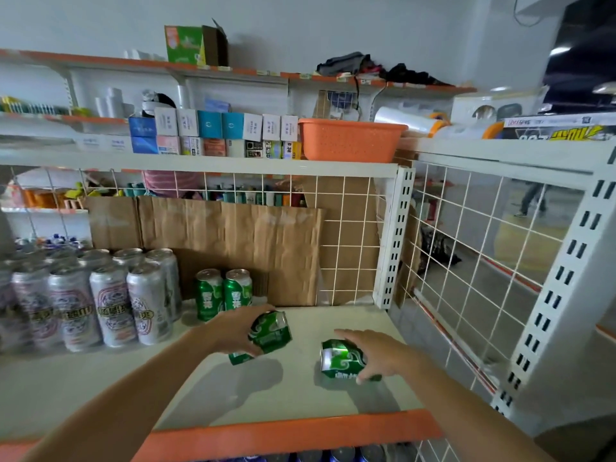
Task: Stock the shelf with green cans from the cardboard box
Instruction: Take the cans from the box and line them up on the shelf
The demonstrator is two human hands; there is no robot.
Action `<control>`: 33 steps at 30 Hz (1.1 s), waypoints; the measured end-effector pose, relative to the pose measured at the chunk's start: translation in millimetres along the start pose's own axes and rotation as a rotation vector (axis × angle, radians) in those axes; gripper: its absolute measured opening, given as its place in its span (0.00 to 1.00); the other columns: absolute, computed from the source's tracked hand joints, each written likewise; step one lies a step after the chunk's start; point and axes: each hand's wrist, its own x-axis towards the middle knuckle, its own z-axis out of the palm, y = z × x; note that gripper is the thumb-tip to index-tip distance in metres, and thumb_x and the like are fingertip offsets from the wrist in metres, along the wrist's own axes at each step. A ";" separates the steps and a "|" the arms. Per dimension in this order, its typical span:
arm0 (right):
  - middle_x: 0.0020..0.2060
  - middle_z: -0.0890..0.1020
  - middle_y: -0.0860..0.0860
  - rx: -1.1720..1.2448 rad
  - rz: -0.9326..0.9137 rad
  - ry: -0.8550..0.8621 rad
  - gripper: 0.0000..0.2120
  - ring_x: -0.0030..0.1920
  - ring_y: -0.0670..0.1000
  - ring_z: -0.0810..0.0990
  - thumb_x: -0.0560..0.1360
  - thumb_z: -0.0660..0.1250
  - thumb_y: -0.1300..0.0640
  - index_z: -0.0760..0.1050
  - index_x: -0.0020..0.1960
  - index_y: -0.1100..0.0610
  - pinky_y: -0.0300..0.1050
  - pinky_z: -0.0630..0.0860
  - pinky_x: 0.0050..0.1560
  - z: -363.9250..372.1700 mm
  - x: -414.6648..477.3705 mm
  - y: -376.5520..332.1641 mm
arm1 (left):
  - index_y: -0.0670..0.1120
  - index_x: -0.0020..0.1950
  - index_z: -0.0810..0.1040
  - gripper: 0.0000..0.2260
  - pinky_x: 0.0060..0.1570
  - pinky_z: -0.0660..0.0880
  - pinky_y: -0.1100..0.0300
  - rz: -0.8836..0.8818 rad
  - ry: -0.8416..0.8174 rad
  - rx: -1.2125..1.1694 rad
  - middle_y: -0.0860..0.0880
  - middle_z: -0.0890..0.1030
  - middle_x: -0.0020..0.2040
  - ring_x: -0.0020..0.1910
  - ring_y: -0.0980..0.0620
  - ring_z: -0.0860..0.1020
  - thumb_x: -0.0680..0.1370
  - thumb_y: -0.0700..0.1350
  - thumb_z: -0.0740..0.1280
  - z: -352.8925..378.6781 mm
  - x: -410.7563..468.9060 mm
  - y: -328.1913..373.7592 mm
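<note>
While two upright green cans (208, 295) already stand near the back edge of the shelf (350, 318), just beside the silver cans (93, 295) that fill its left end, both hands are over the middle of the shelf with more. The left hand (233, 331) is curled round a tilted green can (271, 331). A second green one seems to show beneath it, though I cannot tell for sure. The right hand (383, 356) grips a sideways green can (341, 360), low over the shelf and nearer its front edge; whether it touches the surface I cannot tell. By my judgement the stocking is at an early stage: the right half of the shelf is mostly bare, and the cans in hand are not yet set upright. The cardboard box is not plainly in view, so what is left in it cannot be told. An orange basket (350, 141) sits on the shelf above, its contents hidden.
</note>
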 end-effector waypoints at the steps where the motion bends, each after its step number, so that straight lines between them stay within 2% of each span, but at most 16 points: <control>1: 0.74 0.61 0.51 0.052 0.002 0.012 0.47 0.71 0.53 0.62 0.69 0.74 0.56 0.48 0.77 0.48 0.47 0.61 0.69 -3.3 2.2 -1.1 | 0.55 0.73 0.57 0.36 0.61 0.68 0.60 0.001 0.012 -0.050 0.51 0.71 0.66 0.61 0.54 0.71 0.70 0.48 0.73 -0.6 1.2 -1.9; 3: 0.75 0.58 0.48 0.150 -0.017 0.078 0.46 0.74 0.51 0.59 0.70 0.74 0.52 0.48 0.77 0.46 0.47 0.58 0.71 -12.7 6.5 -8.0 | 0.56 0.72 0.58 0.35 0.59 0.70 0.61 0.017 0.051 -0.127 0.51 0.72 0.65 0.57 0.56 0.71 0.70 0.48 0.73 -2.6 3.1 -2.6; 7: 0.74 0.61 0.46 0.417 -0.059 0.220 0.48 0.72 0.49 0.63 0.62 0.71 0.35 0.52 0.75 0.42 0.51 0.63 0.70 -29.6 16.4 -30.6 | 0.58 0.70 0.61 0.34 0.51 0.72 0.65 0.045 0.130 -0.261 0.55 0.72 0.57 0.54 0.55 0.72 0.69 0.47 0.75 -8.7 9.1 1.6; 10: 0.73 0.63 0.45 0.679 -0.106 0.270 0.49 0.70 0.50 0.67 0.58 0.69 0.28 0.56 0.74 0.42 0.55 0.69 0.67 -35.3 20.5 -47.0 | 0.58 0.69 0.63 0.34 0.50 0.73 0.65 0.084 0.173 -0.310 0.56 0.73 0.56 0.54 0.56 0.74 0.67 0.48 0.76 -13.2 14.3 8.7; 12: 0.67 0.71 0.46 0.829 -0.133 0.292 0.47 0.63 0.49 0.74 0.60 0.71 0.32 0.59 0.74 0.46 0.50 0.75 0.61 -36.2 22.2 -55.8 | 0.59 0.69 0.63 0.35 0.53 0.75 0.62 0.105 0.190 -0.318 0.55 0.75 0.57 0.54 0.55 0.75 0.66 0.49 0.76 -15.0 16.8 14.5; 14: 0.58 0.76 0.44 0.961 -0.138 0.325 0.38 0.56 0.47 0.79 0.65 0.72 0.42 0.63 0.71 0.50 0.45 0.79 0.53 -37.1 23.3 -63.5 | 0.58 0.68 0.64 0.34 0.54 0.75 0.61 0.127 0.202 -0.309 0.56 0.76 0.56 0.54 0.55 0.76 0.67 0.49 0.76 -16.5 17.0 22.5; 17: 0.50 0.79 0.45 1.082 -0.113 0.414 0.20 0.49 0.46 0.81 0.70 0.73 0.54 0.71 0.59 0.50 0.43 0.81 0.47 -35.9 24.4 -68.8 | 0.59 0.68 0.64 0.34 0.56 0.76 0.58 0.148 0.211 -0.305 0.56 0.76 0.57 0.55 0.55 0.76 0.67 0.49 0.76 -15.7 16.8 30.4; 19: 0.48 0.81 0.47 1.143 -0.102 0.462 0.17 0.47 0.46 0.81 0.69 0.74 0.57 0.74 0.55 0.51 0.41 0.80 0.44 -33.2 25.2 -68.2 | 0.59 0.68 0.64 0.34 0.56 0.76 0.57 0.156 0.215 -0.304 0.56 0.77 0.58 0.55 0.55 0.76 0.67 0.49 0.76 -14.6 16.1 33.4; 21: 0.46 0.82 0.48 1.159 -0.095 0.524 0.15 0.47 0.48 0.82 0.68 0.75 0.59 0.75 0.52 0.52 0.43 0.80 0.45 -32.5 25.6 -67.5 | 0.59 0.69 0.64 0.34 0.56 0.75 0.60 0.182 0.233 -0.325 0.57 0.76 0.58 0.55 0.57 0.75 0.67 0.49 0.75 -13.7 15.1 35.7; 24: 0.45 0.83 0.49 1.159 -0.109 0.565 0.14 0.47 0.51 0.82 0.67 0.76 0.59 0.77 0.51 0.53 0.43 0.81 0.43 -41.2 23.1 -66.3 | 0.57 0.68 0.64 0.33 0.55 0.73 0.71 0.204 0.252 -0.433 0.61 0.74 0.57 0.55 0.63 0.73 0.68 0.48 0.76 -15.7 11.3 38.0; 25: 0.46 0.83 0.51 1.160 -0.117 0.555 0.16 0.47 0.51 0.82 0.66 0.77 0.57 0.77 0.51 0.53 0.41 0.81 0.42 -45.3 21.9 -65.3 | 0.56 0.68 0.64 0.33 0.56 0.73 0.70 0.193 0.246 -0.506 0.61 0.73 0.58 0.55 0.64 0.73 0.67 0.48 0.76 -16.5 9.6 37.2; 28: 0.51 0.81 0.55 1.183 -0.141 0.491 0.29 0.49 0.53 0.83 0.57 0.76 0.46 0.76 0.55 0.55 0.41 0.80 0.42 -56.5 18.9 -58.6 | 0.52 0.68 0.67 0.36 0.64 0.71 0.60 0.157 0.254 -0.780 0.56 0.74 0.61 0.60 0.62 0.73 0.63 0.55 0.76 -15.4 3.8 30.6; 31: 0.53 0.81 0.56 1.227 -0.218 0.441 0.32 0.51 0.56 0.82 0.56 0.76 0.46 0.76 0.57 0.55 0.45 0.80 0.46 -64.2 14.4 -53.1 | 0.52 0.64 0.72 0.42 0.54 0.76 0.62 0.116 0.180 -1.088 0.52 0.78 0.60 0.58 0.57 0.77 0.54 0.67 0.75 -10.9 -8.8 28.8; 33: 0.54 0.81 0.56 1.250 -0.273 0.427 0.31 0.52 0.57 0.82 0.56 0.75 0.48 0.76 0.58 0.55 0.50 0.80 0.49 -68.4 10.4 -53.5 | 0.50 0.62 0.73 0.43 0.46 0.78 0.61 0.077 0.121 -1.254 0.51 0.82 0.55 0.53 0.53 0.81 0.51 0.66 0.77 -6.0 -14.3 31.0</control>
